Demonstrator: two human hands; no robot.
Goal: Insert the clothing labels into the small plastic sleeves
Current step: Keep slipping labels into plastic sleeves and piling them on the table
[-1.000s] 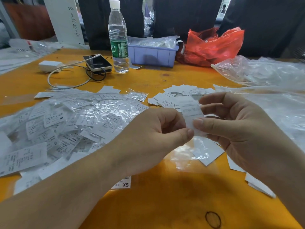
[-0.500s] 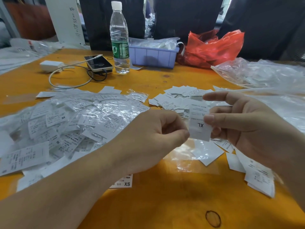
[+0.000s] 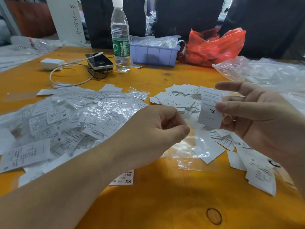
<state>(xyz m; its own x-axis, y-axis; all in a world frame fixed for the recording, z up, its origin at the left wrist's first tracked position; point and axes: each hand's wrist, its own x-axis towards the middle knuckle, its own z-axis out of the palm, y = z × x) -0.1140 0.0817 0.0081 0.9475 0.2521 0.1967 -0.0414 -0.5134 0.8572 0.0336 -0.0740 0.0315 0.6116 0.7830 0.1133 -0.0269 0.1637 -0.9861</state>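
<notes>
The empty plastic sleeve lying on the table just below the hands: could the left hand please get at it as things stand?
Probably yes. The left hand hovers just above and left of the empty sleeve, which lies flat on the table with nothing between them; only a label corner overlaps its far edge.

White XL label [image 3: 210, 108] upright above the table; bagged labels [image 3: 69, 119] heaped left; loose labels [image 3: 178, 98] behind.

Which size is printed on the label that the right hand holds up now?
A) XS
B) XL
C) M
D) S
B: the right hand pinches a white label between thumb and fingers, and the letters XL are printed on its lower half, seen upside down from the head camera.
</notes>
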